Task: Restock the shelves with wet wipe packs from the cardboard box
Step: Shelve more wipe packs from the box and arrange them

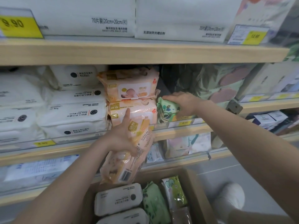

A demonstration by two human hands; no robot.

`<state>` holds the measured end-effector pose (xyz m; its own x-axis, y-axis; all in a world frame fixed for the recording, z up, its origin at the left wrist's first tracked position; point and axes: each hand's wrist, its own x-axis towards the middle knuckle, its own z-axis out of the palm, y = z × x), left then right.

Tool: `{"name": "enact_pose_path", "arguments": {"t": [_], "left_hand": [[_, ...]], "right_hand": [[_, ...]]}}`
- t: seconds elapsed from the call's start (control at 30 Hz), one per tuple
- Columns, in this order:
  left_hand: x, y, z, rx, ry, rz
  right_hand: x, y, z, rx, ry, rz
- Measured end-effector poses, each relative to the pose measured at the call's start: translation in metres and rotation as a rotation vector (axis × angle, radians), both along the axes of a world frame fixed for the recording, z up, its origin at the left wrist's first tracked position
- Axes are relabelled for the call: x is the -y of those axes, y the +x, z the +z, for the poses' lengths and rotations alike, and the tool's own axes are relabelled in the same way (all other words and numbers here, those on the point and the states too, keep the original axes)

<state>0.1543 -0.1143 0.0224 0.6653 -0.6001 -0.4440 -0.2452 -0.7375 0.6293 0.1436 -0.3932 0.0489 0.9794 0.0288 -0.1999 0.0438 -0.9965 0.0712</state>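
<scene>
A: What fills the frame?
B: The shelves (142, 52) run across it; the cardboard box (192, 180) sits at the bottom centre, packs inside.
A: And your hands?
B: Your left hand (123, 138), at centre, grips an orange pack (127, 160) below the stacked orange ones. Your right hand (184, 103) clasps a green pack (166, 110) on the middle shelf, right of centre

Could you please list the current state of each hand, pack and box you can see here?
left hand: gripping an orange pack
orange pack: held tilted below the shelf stack
right hand: gripping a green pack
green pack: at the shelf edge, beside the orange stack
cardboard box: open, packs inside
</scene>
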Motion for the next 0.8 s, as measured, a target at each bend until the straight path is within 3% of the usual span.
{"name": "enact_pose_path", "arguments": {"t": [0.2, 0.47, 0.57, 0.63, 0.8], "left_hand": [[0.002, 0.002, -0.003, 0.011, 0.001, -0.004], [0.002, -0.003, -0.004, 0.019, -0.018, 0.019], [-0.002, -0.011, -0.007, 0.058, -0.028, 0.032], [-0.002, -0.015, -0.008, 0.082, -0.055, 0.051], [0.005, -0.035, -0.003, 0.076, -0.274, 0.179]], "right_hand": [[-0.018, -0.007, -0.016, 0.069, 0.169, -0.131], [-0.032, -0.013, -0.024, 0.141, 0.115, -0.171], [-0.056, -0.053, -0.031, 0.399, 0.315, -0.114], [-0.08, -0.09, -0.039, 0.45, 0.48, -0.139], [-0.124, -0.155, -0.057, 0.106, 0.881, -0.268]]}}
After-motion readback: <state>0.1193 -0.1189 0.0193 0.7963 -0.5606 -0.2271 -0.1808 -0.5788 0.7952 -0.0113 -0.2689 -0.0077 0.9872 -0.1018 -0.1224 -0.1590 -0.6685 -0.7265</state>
